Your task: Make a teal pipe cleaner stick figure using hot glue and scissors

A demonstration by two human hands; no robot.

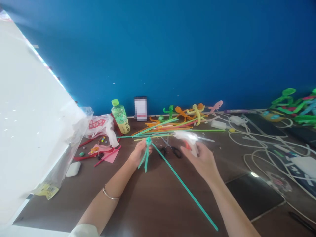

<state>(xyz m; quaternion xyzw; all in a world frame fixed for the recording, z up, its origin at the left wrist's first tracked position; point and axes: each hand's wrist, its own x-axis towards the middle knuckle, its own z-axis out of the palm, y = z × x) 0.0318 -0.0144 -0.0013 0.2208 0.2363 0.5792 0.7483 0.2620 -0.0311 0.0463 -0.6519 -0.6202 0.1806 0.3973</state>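
left hand [138, 153] pinching teal pipe cleaner [185, 187] | long end points near-right | right hand [201, 161] seemingly gripping white tool [187, 138]

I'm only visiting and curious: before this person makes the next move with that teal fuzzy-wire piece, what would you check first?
1. Left hand grips the teal pipe-cleaner bundle: ok, fingers are closed on it just below its twisted knot.
2. Right hand holds the white tool: ok; what kind of tool it is, cannot tell, as it is blurred.
3. Long teal strand is free: ok, it runs from the knot across the bare table with nothing on it.
4. Scissors are handy: ok, they lie just beyond the hands.
5. White cables are clear of the right hand: ok, they lie apart, off to the right.
6. Tool tip touches the bundle: cannot tell.
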